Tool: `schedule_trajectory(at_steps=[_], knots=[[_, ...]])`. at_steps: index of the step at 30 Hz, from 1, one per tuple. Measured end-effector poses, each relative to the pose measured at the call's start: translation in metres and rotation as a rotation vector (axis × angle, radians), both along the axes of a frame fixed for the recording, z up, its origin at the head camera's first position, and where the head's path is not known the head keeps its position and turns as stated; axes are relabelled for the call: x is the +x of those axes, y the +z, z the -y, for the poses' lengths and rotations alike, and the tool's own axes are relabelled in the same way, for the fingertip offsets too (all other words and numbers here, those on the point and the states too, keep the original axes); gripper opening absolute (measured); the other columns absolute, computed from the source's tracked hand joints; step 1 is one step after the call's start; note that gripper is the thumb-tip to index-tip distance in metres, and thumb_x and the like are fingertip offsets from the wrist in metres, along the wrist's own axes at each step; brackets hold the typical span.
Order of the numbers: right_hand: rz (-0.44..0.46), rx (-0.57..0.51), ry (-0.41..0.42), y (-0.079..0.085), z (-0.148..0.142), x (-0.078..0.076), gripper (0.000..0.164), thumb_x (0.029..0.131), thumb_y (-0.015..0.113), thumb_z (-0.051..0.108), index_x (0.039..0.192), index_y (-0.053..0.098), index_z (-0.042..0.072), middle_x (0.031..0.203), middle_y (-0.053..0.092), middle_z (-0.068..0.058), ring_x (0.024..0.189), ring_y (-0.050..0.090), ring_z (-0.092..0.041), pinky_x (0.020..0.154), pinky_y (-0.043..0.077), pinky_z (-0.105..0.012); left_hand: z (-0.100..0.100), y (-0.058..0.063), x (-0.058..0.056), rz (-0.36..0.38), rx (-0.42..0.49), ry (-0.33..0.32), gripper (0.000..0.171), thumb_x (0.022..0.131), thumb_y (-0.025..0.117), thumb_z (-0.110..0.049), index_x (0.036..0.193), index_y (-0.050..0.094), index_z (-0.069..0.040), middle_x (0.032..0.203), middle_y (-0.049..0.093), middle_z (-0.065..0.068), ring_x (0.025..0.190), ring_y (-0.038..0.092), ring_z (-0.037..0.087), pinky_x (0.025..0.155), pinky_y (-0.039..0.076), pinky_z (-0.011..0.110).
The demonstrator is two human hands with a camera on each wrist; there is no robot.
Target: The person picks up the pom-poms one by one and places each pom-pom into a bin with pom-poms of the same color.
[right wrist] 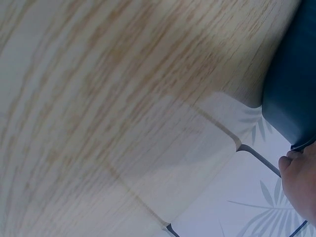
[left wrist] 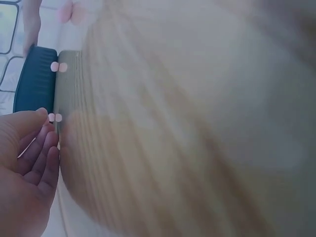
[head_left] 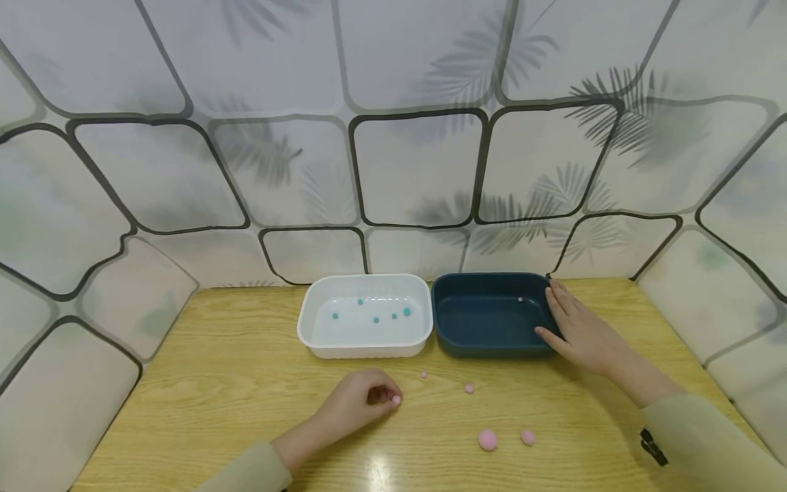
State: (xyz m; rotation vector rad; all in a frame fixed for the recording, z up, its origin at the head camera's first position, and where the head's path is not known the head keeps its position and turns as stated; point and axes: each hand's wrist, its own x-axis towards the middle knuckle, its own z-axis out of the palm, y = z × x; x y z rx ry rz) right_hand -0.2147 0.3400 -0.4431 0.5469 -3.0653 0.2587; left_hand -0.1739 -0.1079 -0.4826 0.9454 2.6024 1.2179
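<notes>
My left hand (head_left: 359, 404) pinches a small pink ball (head_left: 396, 400) between thumb and fingertips, low over the table in front of the white tray (head_left: 367, 351). In the left wrist view, the left hand (left wrist: 27, 158) shows its other fingers loosely bent. My right hand (head_left: 581, 333) holds the right rim of the dark blue tray (head_left: 494, 351), its thumb lying over the edge toward the inside. The right wrist view catches only part of the right hand (right wrist: 300, 180) at the tray's corner. One small pink ball (head_left: 520, 299) lies inside the dark blue tray.
Several teal balls (head_left: 376, 320) lie in the white tray. On the wooden table (head_left: 203, 383) are more pink balls: a tiny one (head_left: 423, 374), a small one (head_left: 469, 389), a large one (head_left: 488, 440) and a medium one (head_left: 527, 437). A patterned wall (head_left: 418, 171) stands behind.
</notes>
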Motion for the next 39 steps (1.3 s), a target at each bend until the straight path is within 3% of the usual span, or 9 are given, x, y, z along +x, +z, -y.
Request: schedule_trajectory(at_steps=[8,13,25,32,39], knots=[[0.003,0.005,0.0,0.001,0.003,-0.002,0.092,0.109,0.055,0.049,0.162,0.018,-0.016,0.173,0.01,-0.037,0.161,0.016,-0.053,0.125,0.029,-0.069,-0.014,0.005,-0.003,-0.006,0.023,0.0,0.005,0.096,0.079,-0.012,0.1,0.081,-0.01,0.093,0.078,0.0,0.084,0.065,0.0,0.079,0.059,0.019],[0.006,0.004,-0.002,0.001,0.003,-0.002,0.092,0.109,0.055,0.048,0.163,0.017,-0.016,0.173,0.01,-0.036,0.161,0.015,-0.053,0.125,0.029,-0.069,-0.025,0.008,-0.005,-0.047,0.071,-0.008,0.007,0.096,0.079,-0.009,0.102,0.081,-0.006,0.094,0.079,0.004,0.084,0.068,0.002,0.08,0.061,0.02],[0.011,0.008,-0.003,0.001,0.003,-0.001,0.092,0.109,0.055,0.047,0.163,0.017,-0.016,0.173,0.01,-0.036,0.161,0.015,-0.052,0.125,0.028,-0.068,-0.052,0.028,-0.014,-0.047,0.129,-0.008,0.009,0.098,0.077,-0.011,0.103,0.081,-0.006,0.096,0.079,0.003,0.086,0.07,0.007,0.083,0.061,0.022],[0.018,0.0,-0.004,0.0,0.002,-0.001,0.092,0.109,0.056,0.046,0.164,0.015,-0.015,0.174,0.008,-0.036,0.162,0.014,-0.053,0.125,0.028,-0.069,-0.068,0.044,-0.025,-0.059,0.188,-0.054,0.011,0.099,0.076,-0.01,0.106,0.08,-0.003,0.097,0.078,0.006,0.084,0.068,0.007,0.082,0.062,0.022],[-0.002,0.003,0.002,-0.005,-0.002,-0.001,0.091,0.109,0.057,0.044,0.163,0.015,-0.016,0.173,0.009,-0.036,0.162,0.014,-0.053,0.125,0.028,-0.068,-0.083,0.054,-0.042,-0.07,0.216,-0.028,0.012,0.102,0.073,-0.013,0.109,0.08,-0.007,0.102,0.078,0.006,0.085,0.069,0.012,0.08,0.061,0.023]])
